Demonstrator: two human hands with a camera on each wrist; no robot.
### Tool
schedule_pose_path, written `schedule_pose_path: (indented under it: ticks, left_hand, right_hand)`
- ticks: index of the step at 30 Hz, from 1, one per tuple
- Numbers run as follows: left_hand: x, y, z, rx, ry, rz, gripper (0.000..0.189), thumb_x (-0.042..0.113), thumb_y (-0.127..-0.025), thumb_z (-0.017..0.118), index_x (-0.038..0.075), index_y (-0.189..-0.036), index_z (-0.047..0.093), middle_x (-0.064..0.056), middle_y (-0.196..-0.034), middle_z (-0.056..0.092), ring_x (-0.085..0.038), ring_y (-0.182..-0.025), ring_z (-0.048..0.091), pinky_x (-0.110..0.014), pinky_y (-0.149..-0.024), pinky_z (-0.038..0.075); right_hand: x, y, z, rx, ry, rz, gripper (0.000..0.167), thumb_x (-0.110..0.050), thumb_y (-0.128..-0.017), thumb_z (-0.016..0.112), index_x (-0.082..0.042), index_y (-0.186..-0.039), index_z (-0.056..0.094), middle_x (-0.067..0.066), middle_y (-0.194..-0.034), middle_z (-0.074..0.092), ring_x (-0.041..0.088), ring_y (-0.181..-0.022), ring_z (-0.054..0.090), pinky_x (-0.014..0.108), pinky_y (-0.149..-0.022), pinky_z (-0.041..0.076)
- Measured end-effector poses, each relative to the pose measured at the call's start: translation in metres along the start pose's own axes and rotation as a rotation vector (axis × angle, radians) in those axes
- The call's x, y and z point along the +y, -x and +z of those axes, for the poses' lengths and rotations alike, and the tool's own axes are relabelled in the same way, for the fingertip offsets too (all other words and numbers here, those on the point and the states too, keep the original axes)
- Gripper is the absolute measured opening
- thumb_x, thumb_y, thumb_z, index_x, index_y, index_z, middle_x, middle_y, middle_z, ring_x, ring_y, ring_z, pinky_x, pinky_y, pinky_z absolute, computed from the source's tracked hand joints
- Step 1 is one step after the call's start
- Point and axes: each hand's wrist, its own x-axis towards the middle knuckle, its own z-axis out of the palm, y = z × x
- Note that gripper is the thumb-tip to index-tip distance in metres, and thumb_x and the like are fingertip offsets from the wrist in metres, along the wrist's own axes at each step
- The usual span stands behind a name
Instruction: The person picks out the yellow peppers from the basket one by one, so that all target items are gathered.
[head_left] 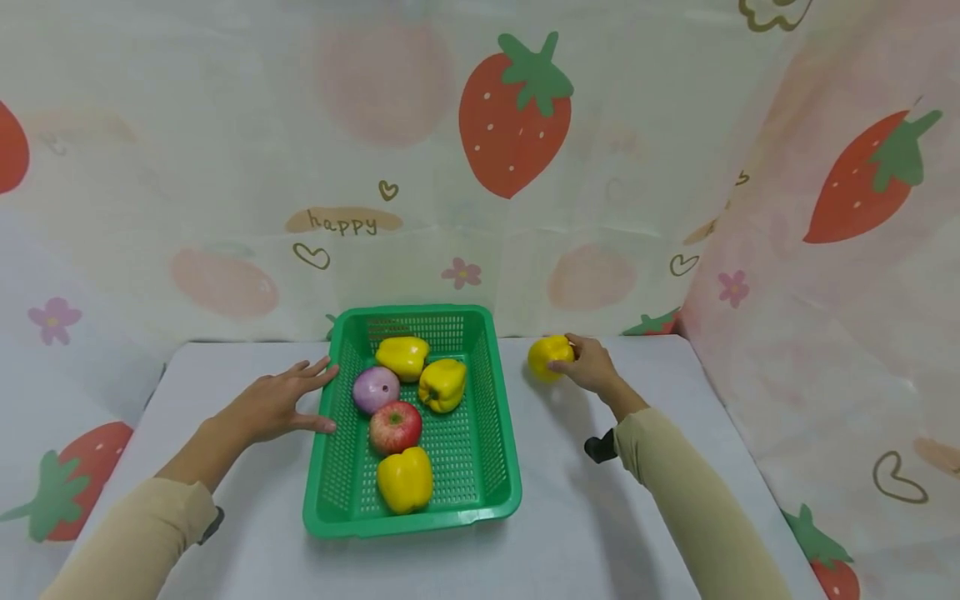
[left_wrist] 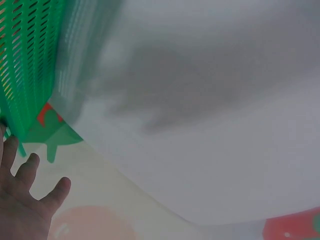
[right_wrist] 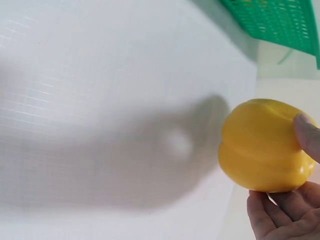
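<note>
To the right of the green basket (head_left: 412,523), my right hand (head_left: 595,367) holds a yellow bell pepper (head_left: 550,358) between thumb and fingers. In the right wrist view this bell pepper (right_wrist: 262,145) is apart from the table, with its shadow beside it. My left hand (head_left: 279,402) has its fingers spread at the basket's left rim, the fingertips touching it. Inside the basket lie three yellow bell peppers (head_left: 405,480), a red apple (head_left: 396,427) and a round purple item (head_left: 376,390) with a small dark spot.
A white-covered table (head_left: 570,533) carries the basket. Behind it hangs a cloth wall (head_left: 420,167) printed with strawberries, hearts and flowers, and another printed cloth (head_left: 832,333) stands along the right side.
</note>
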Motion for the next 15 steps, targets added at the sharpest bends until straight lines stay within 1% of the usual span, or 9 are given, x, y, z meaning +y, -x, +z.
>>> schedule_pose_path:
  ticks: [3,8,15]
  left_hand:
    - [-0.001,0.0,0.001,-0.001,-0.001,-0.002,0.093,0.056,-0.079,0.076,0.004,-0.149,0.043,-0.024,-0.155,0.036,-0.054,-0.136,0.035,-0.073,-0.097,0.039]
    - [0.0,0.0,0.0,-0.003,0.012,-0.006,0.093,0.055,-0.079,0.077,0.004,-0.149,0.043,-0.024,-0.155,0.035,-0.054,-0.136,0.035,-0.074,-0.097,0.038]
    - [-0.002,0.0,0.001,-0.005,0.016,-0.011,0.094,0.054,-0.079,0.077,0.004,-0.15,0.042,-0.024,-0.156,0.034,-0.054,-0.137,0.034,-0.074,-0.098,0.037]
  right_hand:
    - [0.006,-0.001,0.004,0.008,-0.008,0.032,0.074,-0.023,-0.095,0.069,-0.001,-0.154,0.031,0.025,-0.148,0.046,0.037,-0.129,0.049,0.048,-0.111,0.04]
    - [0.012,-0.003,0.009,-0.019,-0.031,0.078,0.075,-0.02,-0.096,0.068,-0.003,-0.156,0.026,0.025,-0.152,0.04,0.037,-0.134,0.044,0.048,-0.114,0.035]
    - [0.015,-0.002,0.011,-0.01,-0.077,0.088,0.072,-0.015,-0.098,0.064,-0.003,-0.157,0.023,0.026,-0.154,0.037,0.038,-0.138,0.04,0.049,-0.116,0.031]
